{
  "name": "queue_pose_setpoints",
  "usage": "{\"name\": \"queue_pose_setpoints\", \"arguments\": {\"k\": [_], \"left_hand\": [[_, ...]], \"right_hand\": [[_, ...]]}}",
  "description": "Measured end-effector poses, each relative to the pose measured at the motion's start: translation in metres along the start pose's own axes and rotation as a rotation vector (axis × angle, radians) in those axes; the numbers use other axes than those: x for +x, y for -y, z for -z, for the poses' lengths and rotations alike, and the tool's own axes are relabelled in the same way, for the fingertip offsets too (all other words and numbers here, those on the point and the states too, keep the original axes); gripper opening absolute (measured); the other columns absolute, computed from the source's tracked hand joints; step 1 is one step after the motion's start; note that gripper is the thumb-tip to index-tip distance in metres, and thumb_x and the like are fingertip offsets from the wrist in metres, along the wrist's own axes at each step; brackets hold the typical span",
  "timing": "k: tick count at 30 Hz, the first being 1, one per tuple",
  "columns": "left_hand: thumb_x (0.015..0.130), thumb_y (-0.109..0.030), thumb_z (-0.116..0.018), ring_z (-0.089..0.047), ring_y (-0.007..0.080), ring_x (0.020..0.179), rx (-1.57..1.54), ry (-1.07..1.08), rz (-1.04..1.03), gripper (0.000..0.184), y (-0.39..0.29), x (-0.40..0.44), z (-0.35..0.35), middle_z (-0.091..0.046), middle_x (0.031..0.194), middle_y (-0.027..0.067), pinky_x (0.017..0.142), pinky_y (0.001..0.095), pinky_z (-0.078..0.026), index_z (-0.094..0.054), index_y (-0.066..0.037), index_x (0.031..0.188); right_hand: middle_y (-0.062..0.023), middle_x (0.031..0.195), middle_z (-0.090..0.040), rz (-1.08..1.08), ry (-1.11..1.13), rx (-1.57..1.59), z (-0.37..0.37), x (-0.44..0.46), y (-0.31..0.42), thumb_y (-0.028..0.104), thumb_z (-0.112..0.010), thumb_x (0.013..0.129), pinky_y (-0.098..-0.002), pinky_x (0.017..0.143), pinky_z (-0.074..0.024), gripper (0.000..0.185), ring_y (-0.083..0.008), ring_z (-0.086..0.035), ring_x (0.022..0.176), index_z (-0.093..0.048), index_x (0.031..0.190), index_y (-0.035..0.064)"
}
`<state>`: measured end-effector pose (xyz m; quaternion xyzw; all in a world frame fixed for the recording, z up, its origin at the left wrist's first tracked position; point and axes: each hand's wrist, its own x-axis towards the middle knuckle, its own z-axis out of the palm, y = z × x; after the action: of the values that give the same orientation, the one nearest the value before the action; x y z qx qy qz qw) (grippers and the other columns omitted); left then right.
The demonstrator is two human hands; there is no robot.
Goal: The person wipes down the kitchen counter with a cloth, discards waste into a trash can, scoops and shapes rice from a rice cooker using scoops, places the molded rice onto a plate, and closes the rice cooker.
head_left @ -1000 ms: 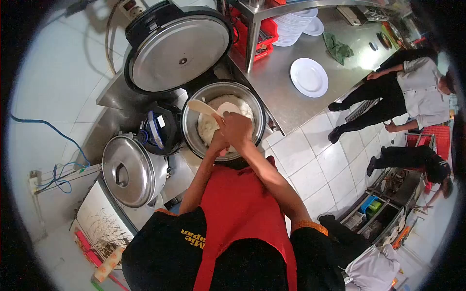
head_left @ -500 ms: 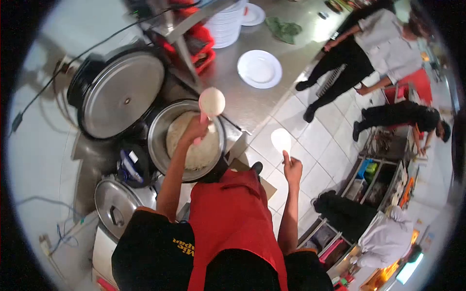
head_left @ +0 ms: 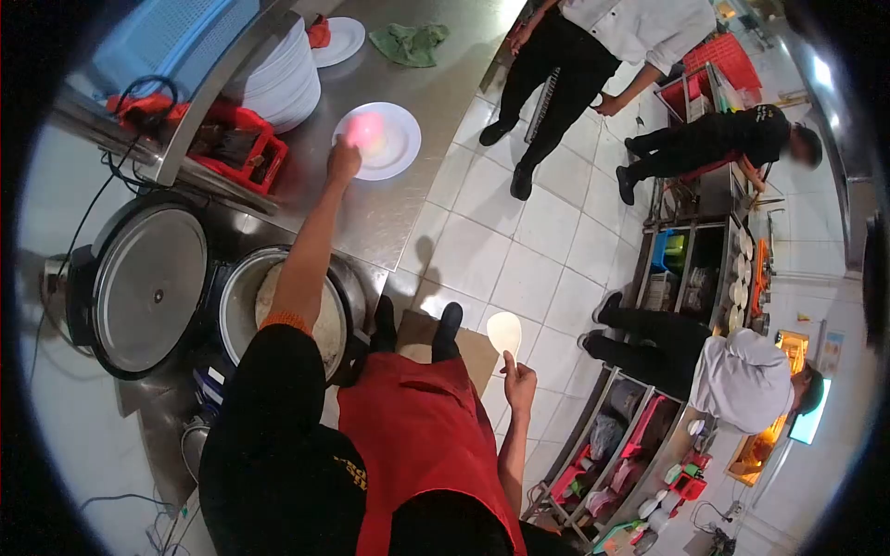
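My left hand [head_left: 344, 161] is closed round the handle of a pink scoop [head_left: 363, 130], slightly blurred, turned over above a white plate [head_left: 405, 156]. Something pale, likely rice, shows at the scoop's lower edge; whether the scoop touches the plate I cannot tell. Down on the right, my right hand [head_left: 521, 384] grips a white rice paddle [head_left: 504, 332] by its handle, blade pointing up and away from me. Under my left forearm stands an open rice cooker [head_left: 243, 295] with white rice [head_left: 328, 332] inside, partly hidden by the arm.
The cooker's raised lid [head_left: 153, 283] stands at left. On the steel counter [head_left: 389, 208] are stacked plates [head_left: 283, 88], a red basket [head_left: 264, 167] and a green cloth [head_left: 408, 44]. Co-workers stand across the tiled floor, one person [head_left: 565, 69] close to the counter.
My left hand has moved from over the cooker to the plate, and the rice-filled scoop has been turned over. The right hand still holds the paddle. My view has shifted.
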<state>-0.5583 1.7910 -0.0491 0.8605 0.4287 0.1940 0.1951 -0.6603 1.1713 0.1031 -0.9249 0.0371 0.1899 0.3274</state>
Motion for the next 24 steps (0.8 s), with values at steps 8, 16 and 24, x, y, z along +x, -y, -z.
{"name": "queue_pose_setpoints", "arguments": {"k": [8,16,24], "left_hand": [[0.095,-0.017,-0.054,-0.050,0.0103,0.052,-1.208,0.134,0.417,0.012,-0.001,-0.114,0.127,-0.050,0.068,-0.0002,0.046,0.0276,-0.043,-0.050,-0.006,0.094],[0.081,-0.017,-0.070,-0.055,0.0281,0.106,-0.929,0.371,-0.082,0.050,-0.091,-0.292,0.188,-0.055,0.112,0.0162,0.094,0.0408,-0.043,-0.045,-0.001,0.121],[0.075,-0.020,-0.077,-0.044,0.0302,0.118,-0.473,0.133,-0.067,0.047,-0.075,-0.259,0.264,-0.049,0.120,0.0155,0.103,0.0449,-0.030,-0.060,-0.006,0.117]], "right_hand": [[0.0023,0.054,-0.048,0.008,0.340,0.334,-0.048,0.045,0.084,0.041,-0.061,0.092,-0.0239,0.045,-0.0322,0.046,-0.0066,-0.041,0.047,-0.063,0.073,-0.0005],[-0.0046,0.092,-0.064,0.277,0.826,0.588,-0.153,0.035,0.210,0.021,-0.076,0.082,-0.0229,0.056,-0.0460,0.036,-0.0079,-0.056,0.067,-0.056,0.103,-0.0007],[-0.0028,0.069,-0.061,0.353,0.701,0.638,-0.183,0.081,0.275,0.008,-0.073,0.082,-0.0239,0.051,-0.0454,0.019,-0.0092,-0.057,0.058,-0.055,0.083,0.0038]]}}
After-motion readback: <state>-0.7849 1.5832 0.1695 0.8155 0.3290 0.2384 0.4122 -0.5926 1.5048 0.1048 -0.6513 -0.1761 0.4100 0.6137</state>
